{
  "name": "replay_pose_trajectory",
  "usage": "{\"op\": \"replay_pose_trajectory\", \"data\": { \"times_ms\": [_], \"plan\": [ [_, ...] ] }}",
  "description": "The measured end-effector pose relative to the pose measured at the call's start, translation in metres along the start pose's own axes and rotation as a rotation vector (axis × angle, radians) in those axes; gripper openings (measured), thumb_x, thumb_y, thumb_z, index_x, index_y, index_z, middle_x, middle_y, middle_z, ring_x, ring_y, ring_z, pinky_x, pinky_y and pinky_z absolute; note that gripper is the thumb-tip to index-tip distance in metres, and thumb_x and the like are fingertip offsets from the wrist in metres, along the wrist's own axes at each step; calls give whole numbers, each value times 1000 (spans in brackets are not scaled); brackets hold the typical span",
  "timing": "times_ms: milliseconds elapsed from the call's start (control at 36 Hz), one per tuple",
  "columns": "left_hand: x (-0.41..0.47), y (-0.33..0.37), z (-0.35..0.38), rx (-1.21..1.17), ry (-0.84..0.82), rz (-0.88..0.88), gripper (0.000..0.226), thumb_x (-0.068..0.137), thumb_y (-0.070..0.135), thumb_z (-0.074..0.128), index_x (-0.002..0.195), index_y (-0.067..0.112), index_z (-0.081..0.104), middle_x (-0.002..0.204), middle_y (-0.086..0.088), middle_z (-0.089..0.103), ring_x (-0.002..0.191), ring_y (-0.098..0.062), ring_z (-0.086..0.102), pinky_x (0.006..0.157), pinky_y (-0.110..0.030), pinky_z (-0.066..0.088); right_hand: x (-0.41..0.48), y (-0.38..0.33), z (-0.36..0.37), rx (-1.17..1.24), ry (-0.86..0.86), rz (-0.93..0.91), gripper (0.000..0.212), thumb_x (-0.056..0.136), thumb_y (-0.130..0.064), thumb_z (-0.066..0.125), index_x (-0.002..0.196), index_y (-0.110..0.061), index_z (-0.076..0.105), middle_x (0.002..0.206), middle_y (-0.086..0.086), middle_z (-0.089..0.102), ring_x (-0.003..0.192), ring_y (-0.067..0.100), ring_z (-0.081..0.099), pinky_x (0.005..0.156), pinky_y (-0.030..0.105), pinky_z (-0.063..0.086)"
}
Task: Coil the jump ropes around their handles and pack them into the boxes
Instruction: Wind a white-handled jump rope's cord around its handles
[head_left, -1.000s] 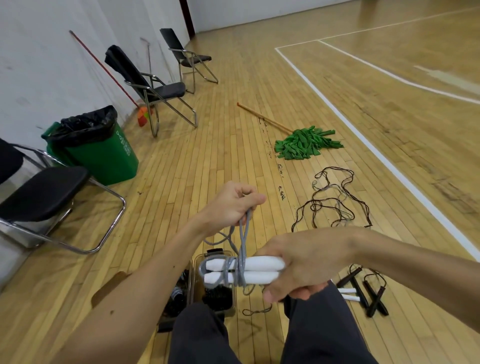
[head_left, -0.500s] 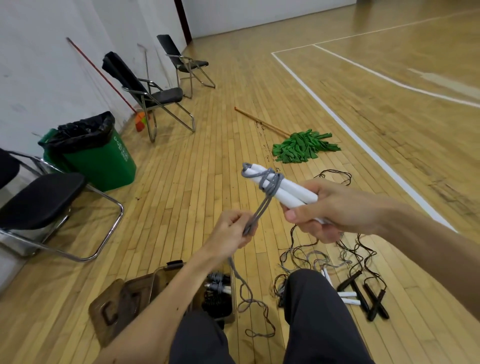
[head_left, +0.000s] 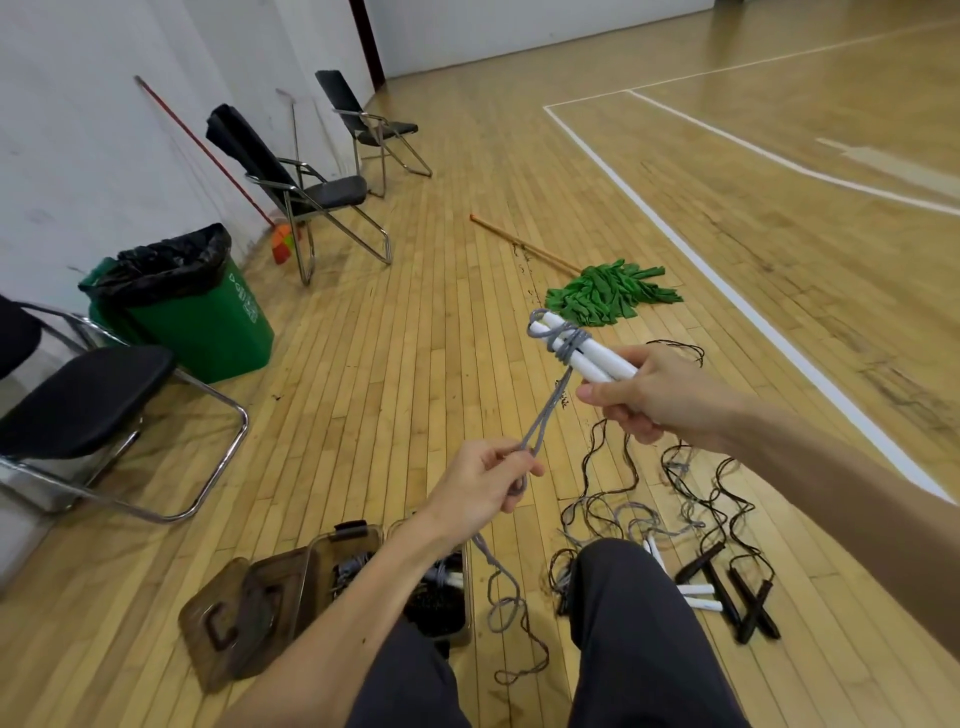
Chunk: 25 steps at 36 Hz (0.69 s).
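Handles (head_left: 587, 353), 2 white ones side by side, sit clenched in the right hand (head_left: 660, 395). Their long axis runs from that hand toward the far left, free ends pointing away. The gray rope (head_left: 550, 410) circles those far ends, then drops as a taut doubled strand to the left hand (head_left: 483, 488), which pinches it nearer and lower. The next wrap likely crosses that axis. The open box (head_left: 317, 566) waits on the floor below the left forearm.
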<state>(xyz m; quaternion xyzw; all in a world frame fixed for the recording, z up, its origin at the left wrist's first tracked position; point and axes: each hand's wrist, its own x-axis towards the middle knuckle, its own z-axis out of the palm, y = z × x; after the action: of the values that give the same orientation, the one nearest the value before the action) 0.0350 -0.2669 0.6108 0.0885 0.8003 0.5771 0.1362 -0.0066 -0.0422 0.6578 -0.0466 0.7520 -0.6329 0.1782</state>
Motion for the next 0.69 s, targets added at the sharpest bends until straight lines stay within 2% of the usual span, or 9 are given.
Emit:
{"op": "replay_pose_trajectory", "data": {
  "times_ms": [139,194,250,333,389,472,556,639,694],
  "plan": [
    [-2,1,2,111,-34,-73,25,102,17,49,87,11,68,54,8,42,52,-12,40,57,-25,36,11,12,-3,-67,60,35,25,90,-17,76,110,-11,63,62,3,51,45,12,40,42,24,34],
    [-4,4,5,241,-46,-57,27,101,24,48,83,20,67,55,9,40,54,-14,37,58,-30,32,17,19,-3,-115,82,52,24,90,-19,77,109,-12,63,63,3,51,45,13,41,42,24,35],
    [-6,9,8,417,-46,-28,28,101,30,46,81,25,65,56,9,39,51,-10,35,55,-29,30,23,26,-2,-164,89,54,24,90,-21,77,107,-10,63,63,3,52,45,13,42,42,25,36],
    [-8,15,8,625,-37,17,36,101,34,43,85,11,65,57,8,40,50,-8,36,55,-31,31,29,35,0,-255,85,47,23,90,-23,77,105,-12,64,63,3,56,45,13,45,42,25,38],
    [-10,18,7,754,-39,40,38,102,36,41,79,12,59,59,7,43,53,-11,38,56,-32,33,30,39,2,-314,68,45,20,91,-25,76,103,-16,63,64,4,59,45,13,47,43,26,40],
    [-13,25,3,957,-62,83,35,103,37,36,72,24,45,59,7,45,54,-11,40,58,-33,34,31,42,5,-412,13,66,19,93,-26,74,101,-17,60,66,3,61,43,11,48,42,26,41],
    [-15,34,-1,1169,-72,165,31,104,39,31,85,22,51,61,6,45,54,-10,41,63,-34,39,31,44,12,-509,-52,107,20,95,-26,70,105,-13,58,66,5,61,43,13,48,42,27,41],
    [-14,39,-6,1364,-68,241,42,102,39,31,99,14,64,63,3,47,57,-14,45,56,-31,35,29,43,19,-586,-124,182,23,97,-26,68,107,-9,57,66,7,59,44,15,48,42,26,42],
    [-15,42,-11,1414,-79,276,44,100,40,32,106,16,68,63,3,50,60,-15,51,56,-31,41,28,41,21,-592,-181,262,25,97,-26,69,110,-8,56,64,6,57,43,15,46,42,26,41]
  ]
}}
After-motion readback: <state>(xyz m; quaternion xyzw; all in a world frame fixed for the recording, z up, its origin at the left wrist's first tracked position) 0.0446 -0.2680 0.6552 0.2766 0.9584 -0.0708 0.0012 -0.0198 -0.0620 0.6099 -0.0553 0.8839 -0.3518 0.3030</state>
